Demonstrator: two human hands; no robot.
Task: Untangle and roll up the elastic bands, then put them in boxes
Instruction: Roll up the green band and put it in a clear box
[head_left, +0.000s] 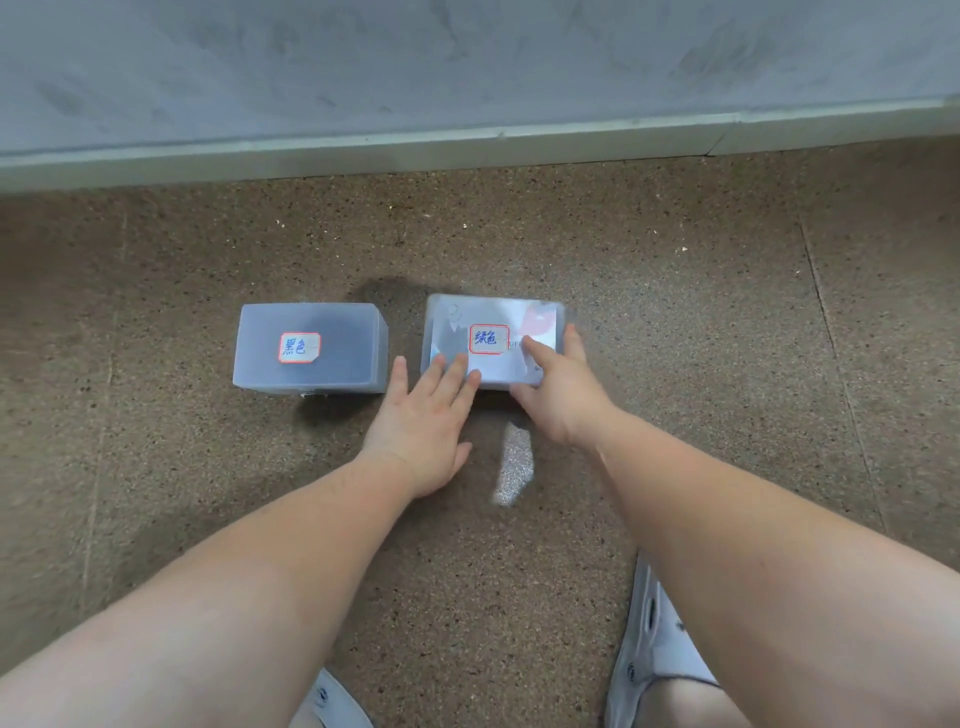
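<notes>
Single head cam, wide-angle, sat above and close, pitched forward and down at the floor (675, 312). Wall (467, 62) filled 12 o'clock; wearer's shoes (649, 639) clipped the 6 o'clock edge.

Left box (345, 364): frosted blue-grey plastic; left label (300, 347) white, red-bordered, with blue handwriting. Right box (449, 330): clearer plastic showing a grey-and-white printed card with a red patch; right label (489, 339) in the same colours. Floor (675, 312): brown, speckled with dark and pale flecks. Wall (467, 62): smudged grey. Skirting (363, 151): pale grey-green. Shoes (655, 642): white.
</notes>
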